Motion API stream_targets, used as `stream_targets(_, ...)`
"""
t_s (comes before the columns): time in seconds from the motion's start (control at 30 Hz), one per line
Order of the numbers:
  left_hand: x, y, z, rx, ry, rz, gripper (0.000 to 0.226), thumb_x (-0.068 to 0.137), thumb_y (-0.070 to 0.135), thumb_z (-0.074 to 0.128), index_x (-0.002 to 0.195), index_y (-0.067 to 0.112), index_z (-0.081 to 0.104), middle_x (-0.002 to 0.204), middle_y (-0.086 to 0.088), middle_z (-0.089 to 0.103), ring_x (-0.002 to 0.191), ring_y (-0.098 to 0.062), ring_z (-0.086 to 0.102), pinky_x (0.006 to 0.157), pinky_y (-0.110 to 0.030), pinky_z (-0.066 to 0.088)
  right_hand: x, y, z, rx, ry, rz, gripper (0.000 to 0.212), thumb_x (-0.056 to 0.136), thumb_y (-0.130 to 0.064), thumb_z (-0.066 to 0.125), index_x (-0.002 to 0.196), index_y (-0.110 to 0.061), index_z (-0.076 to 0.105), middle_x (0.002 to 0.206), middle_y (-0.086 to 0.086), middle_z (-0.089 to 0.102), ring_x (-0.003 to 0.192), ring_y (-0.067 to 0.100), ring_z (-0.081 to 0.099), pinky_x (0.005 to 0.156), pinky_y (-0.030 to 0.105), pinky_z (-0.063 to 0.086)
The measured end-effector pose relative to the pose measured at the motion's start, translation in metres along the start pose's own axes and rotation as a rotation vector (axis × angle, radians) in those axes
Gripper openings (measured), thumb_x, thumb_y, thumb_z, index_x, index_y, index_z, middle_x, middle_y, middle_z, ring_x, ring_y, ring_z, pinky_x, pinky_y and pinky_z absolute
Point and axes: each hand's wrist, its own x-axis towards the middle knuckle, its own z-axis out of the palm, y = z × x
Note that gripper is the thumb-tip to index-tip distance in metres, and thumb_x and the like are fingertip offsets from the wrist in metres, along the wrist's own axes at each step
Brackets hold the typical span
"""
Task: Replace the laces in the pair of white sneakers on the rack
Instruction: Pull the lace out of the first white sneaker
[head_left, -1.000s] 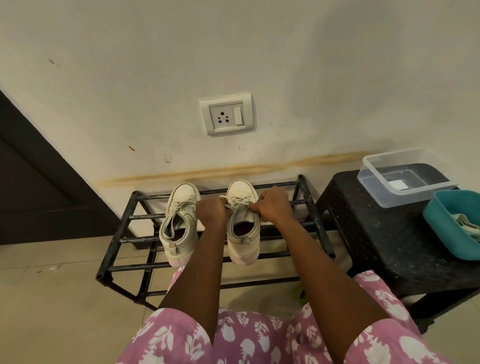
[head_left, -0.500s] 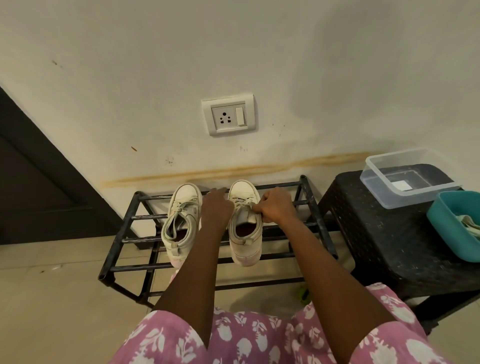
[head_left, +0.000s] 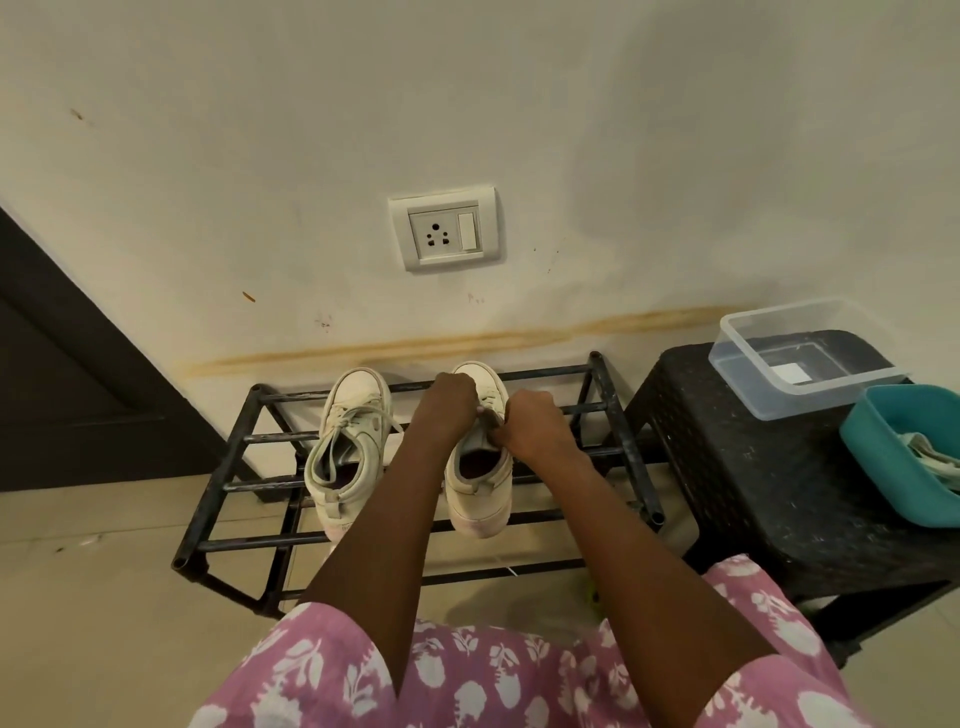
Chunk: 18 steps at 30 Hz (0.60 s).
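Your right hand (head_left: 531, 427) has its fingers curled tight, pinching the lace (head_left: 488, 401) at the tongue of the right sneaker (head_left: 480, 493). Your left hand (head_left: 451, 402) is curled over the same lacing, just across from the right fingertips. Its back hides the grip, so you cannot tell what it holds. The sneaker sits under both hands on the rack (head_left: 249, 441), toe to the wall. Left of your fingers stands the other sneaker (head_left: 348, 457), loosely laced. Well right of your fingers, a black stool (head_left: 753, 493) carries 2 tubs: a clear one (head_left: 800, 358) and a teal one (head_left: 904, 457) with pale strips inside. A socket (head_left: 444, 228) sits on the wall above.
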Motion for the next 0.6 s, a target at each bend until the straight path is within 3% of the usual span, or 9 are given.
stream_targets(0.13,0.0,-0.005,0.004,-0.017,0.02,0.019,0.025,0.095,0.017,0.05,0.111,0.001,0.062,0.116,-0.018,0.062,0.109,-0.03,0.054,0.087,-0.033,0.04,0.002,0.0,0.002,0.009,0.019,0.003,0.037,0.083,-0.021,0.068,0.114,-0.002,0.06,0.108,0.016,0.063,0.093,0.027,0.064,0.066,0.025,0.045)
stream_targets(0.23,-0.003,-0.012,0.005,-0.182,0.034,-0.026,0.02,0.093,0.008,0.049,0.107,0.0,0.061,0.113,-0.019,0.062,0.107,-0.032,0.053,0.084,-0.033,0.038,0.002,-0.001,0.003,0.015,0.019,0.013,0.036,0.083,-0.02,0.07,0.112,-0.001,0.061,0.106,0.015,0.064,0.091,0.025,0.065,0.065,0.023,0.045)
stream_targets(0.33,-0.005,-0.02,0.007,-0.56,0.008,-0.164,0.019,0.089,-0.004,0.047,0.104,-0.002,0.059,0.11,-0.022,0.06,0.101,-0.034,0.056,0.08,-0.036,0.044,0.003,0.0,0.003,0.054,0.031,0.029,0.036,0.083,-0.021,0.07,0.11,0.001,0.061,0.104,0.016,0.064,0.089,0.027,0.066,0.065,0.025,0.049)
stream_targets(0.4,-0.009,-0.022,0.007,-0.964,-0.037,-0.317,0.015,0.094,-0.002,0.041,0.092,0.004,0.055,0.098,-0.017,0.056,0.083,-0.023,0.056,0.075,-0.035,0.048,0.003,0.001,0.003,0.095,0.041,0.037,0.035,0.083,-0.022,0.07,0.107,0.002,0.061,0.101,0.016,0.065,0.085,0.027,0.067,0.066,0.027,0.052)
stream_targets(0.47,-0.012,-0.021,0.007,-1.299,-0.076,-0.439,0.027,0.097,-0.001,0.034,0.078,0.008,0.05,0.087,-0.01,0.052,0.074,-0.014,0.05,0.069,-0.026,0.049,0.004,0.002,0.004,0.116,0.039,0.039,0.034,0.083,-0.023,0.07,0.105,0.001,0.062,0.099,0.016,0.066,0.082,0.026,0.067,0.065,0.028,0.054)
stream_targets(0.53,-0.013,-0.023,0.005,-1.332,-0.067,-0.429,0.027,0.098,0.0,0.034,0.078,0.01,0.05,0.088,-0.009,0.053,0.075,-0.014,0.051,0.067,-0.024,0.049,0.004,0.003,0.004,0.123,0.041,0.038,0.033,0.083,-0.023,0.071,0.105,0.0,0.062,0.098,0.015,0.066,0.081,0.026,0.067,0.065,0.028,0.054)
stream_targets(0.6,-0.015,-0.023,0.001,-1.228,-0.022,-0.333,0.018,0.098,0.005,0.039,0.09,0.012,0.054,0.102,-0.011,0.057,0.083,-0.017,0.054,0.071,-0.028,0.049,0.005,0.003,0.005,0.122,0.041,0.039,0.033,0.082,-0.021,0.071,0.106,-0.001,0.062,0.098,0.015,0.066,0.081,0.026,0.067,0.066,0.028,0.055)
